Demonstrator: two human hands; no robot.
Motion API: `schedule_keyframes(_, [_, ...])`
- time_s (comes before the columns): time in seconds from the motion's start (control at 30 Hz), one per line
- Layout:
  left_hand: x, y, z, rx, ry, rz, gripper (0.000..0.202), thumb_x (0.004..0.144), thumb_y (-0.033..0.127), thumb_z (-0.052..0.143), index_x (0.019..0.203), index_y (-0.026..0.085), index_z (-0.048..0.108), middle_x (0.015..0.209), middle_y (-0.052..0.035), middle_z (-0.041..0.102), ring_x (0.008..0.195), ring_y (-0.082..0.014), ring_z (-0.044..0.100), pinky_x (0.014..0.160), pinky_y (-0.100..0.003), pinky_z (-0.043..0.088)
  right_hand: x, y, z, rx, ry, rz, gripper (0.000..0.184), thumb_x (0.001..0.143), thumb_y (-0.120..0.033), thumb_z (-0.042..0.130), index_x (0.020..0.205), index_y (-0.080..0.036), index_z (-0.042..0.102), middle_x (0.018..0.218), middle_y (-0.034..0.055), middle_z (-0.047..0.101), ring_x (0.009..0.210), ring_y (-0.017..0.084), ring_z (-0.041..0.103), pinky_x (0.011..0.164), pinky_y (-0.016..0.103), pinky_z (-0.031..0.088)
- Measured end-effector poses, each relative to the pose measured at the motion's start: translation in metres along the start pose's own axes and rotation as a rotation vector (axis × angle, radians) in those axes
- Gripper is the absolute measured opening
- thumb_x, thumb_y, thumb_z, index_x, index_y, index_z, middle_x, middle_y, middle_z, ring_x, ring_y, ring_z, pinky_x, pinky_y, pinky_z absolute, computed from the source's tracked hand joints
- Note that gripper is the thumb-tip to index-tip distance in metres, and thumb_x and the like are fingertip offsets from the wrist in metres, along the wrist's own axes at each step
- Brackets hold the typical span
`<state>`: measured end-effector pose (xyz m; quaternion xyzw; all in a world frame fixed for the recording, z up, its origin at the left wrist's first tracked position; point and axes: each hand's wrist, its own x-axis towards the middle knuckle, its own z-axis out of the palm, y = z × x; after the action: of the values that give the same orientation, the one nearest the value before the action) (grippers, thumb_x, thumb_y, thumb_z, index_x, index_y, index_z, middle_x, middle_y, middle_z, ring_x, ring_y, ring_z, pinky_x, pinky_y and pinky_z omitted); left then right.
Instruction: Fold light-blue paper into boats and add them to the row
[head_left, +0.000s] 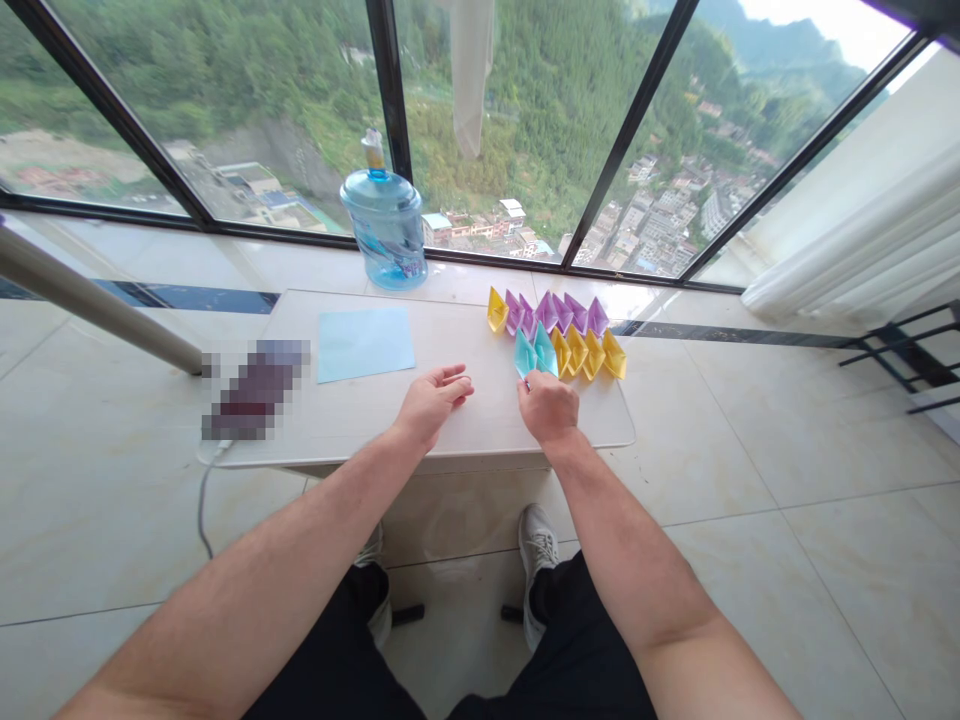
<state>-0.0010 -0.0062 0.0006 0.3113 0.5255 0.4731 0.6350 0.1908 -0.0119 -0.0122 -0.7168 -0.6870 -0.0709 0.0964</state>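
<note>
My right hand [549,405] is closed at the near end of two turquoise folded paper boats [544,350]. Its fingertips seem to pinch the near end of one boat, though the grip is partly hidden. To the left, my left hand [435,400] hovers over the tabletop with loosely curled fingers apart and nothing visible in them. Several yellow paper boats [594,354] continue the turquoise row rightward. Behind stand several purple paper boats [564,312] in a row, with a single yellow boat [496,310] at its left end. A flat light-blue paper sheet [365,344] lies left of my hands.
The low white table [292,445] has rounded corners. A pixelated object [259,390] with a cable [202,510] sits at its left edge. Behind the table, a blue water jug [386,230] stands by the window. A slanted pole [97,290] crosses at left; a dark rack [915,355] is at right.
</note>
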Motion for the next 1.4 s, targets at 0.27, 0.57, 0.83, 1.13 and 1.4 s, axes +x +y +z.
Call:
schedule_keyframes(0.27, [-0.0007,0.0003,0.0002,-0.004,-0.002,0.007,0.05,0.06,0.03,0.087,0.105,0.015,0.071,0.097,-0.0091,0.073,0.091,-0.0182,0.068,0.092,-0.035,0.049,-0.001,-0.0002,0.0008,0.018,0.01,0.0,0.026,0.097,-0.038,0.054,0.101,-0.019,0.072,0.093,0.0089,0.075,0.079,0.019,0.07,0.064,0.027,0.038])
schedule_keyframes(0.57, [-0.0008,-0.001,-0.0004,-0.006,-0.01,0.009,0.051,0.061,0.03,0.087,0.107,0.014,0.071,0.095,-0.0091,0.073,0.09,-0.0178,0.068,0.093,-0.035,0.049,-0.0028,-0.0011,-0.0003,0.003,0.009,-0.01,0.025,0.097,-0.038,0.054,0.096,-0.02,0.072,0.091,0.008,0.075,0.078,0.019,0.07,0.063,0.028,0.036])
schedule_keyframes(0.83, [-0.0001,-0.0014,-0.0002,-0.005,-0.007,0.003,0.049,0.061,0.029,0.087,0.105,0.014,0.072,0.093,-0.0086,0.073,0.09,-0.018,0.068,0.093,-0.035,0.049,-0.0028,-0.0033,-0.0001,0.013,0.003,-0.039,0.026,0.098,-0.035,0.052,0.091,-0.019,0.071,0.091,0.008,0.074,0.077,0.018,0.068,0.063,0.027,0.035])
schedule_keyframes(1.13, [-0.0018,-0.0005,0.0001,-0.007,-0.002,0.004,0.047,0.061,0.029,0.086,0.104,0.014,0.072,0.095,-0.0089,0.073,0.09,-0.0182,0.068,0.091,-0.035,0.049,-0.0021,-0.0026,-0.0006,0.022,0.011,-0.026,0.028,0.099,-0.037,0.051,0.096,-0.019,0.072,0.092,0.0082,0.074,0.077,0.018,0.067,0.063,0.027,0.034])
schedule_keyframes(1.4, [-0.0015,-0.0007,0.0003,-0.005,-0.008,0.004,0.048,0.06,0.029,0.086,0.103,0.014,0.072,0.094,-0.0085,0.073,0.09,-0.0182,0.068,0.092,-0.035,0.049,-0.0014,-0.001,-0.0014,0.015,0.03,-0.003,0.028,0.1,-0.037,0.05,0.093,-0.02,0.071,0.091,0.0076,0.074,0.078,0.017,0.067,0.064,0.027,0.034])
